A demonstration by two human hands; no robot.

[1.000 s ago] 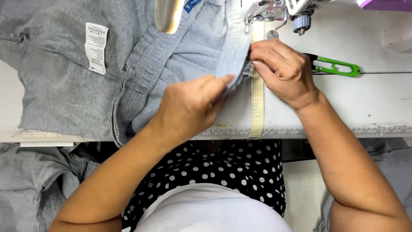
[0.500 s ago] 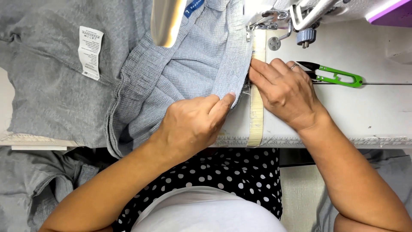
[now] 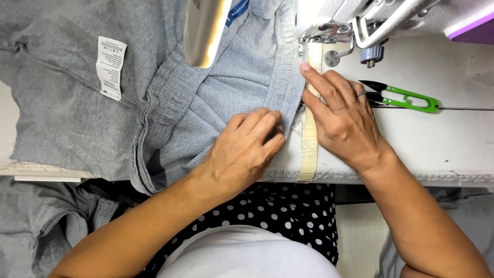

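Head view, cloth: grey waffle garment [image 3: 226,98] spread over the left half of the white bench [image 3: 453,139], its right folded edge running near-to-far toward the sewing machine [image 3: 360,20].
Left hand [image 3: 244,152]: flat on the garment near that edge, fingers close together, pressing, gripping nothing.
Right hand [image 3: 342,116]: just right of the edge, fingers stretched out, tips on the fold; no grasp.
Beige tape strip [image 3: 309,149]: between both hands.
Green snips [image 3: 404,97]: right, beside the knuckles.
Open room: bare bench right and near.
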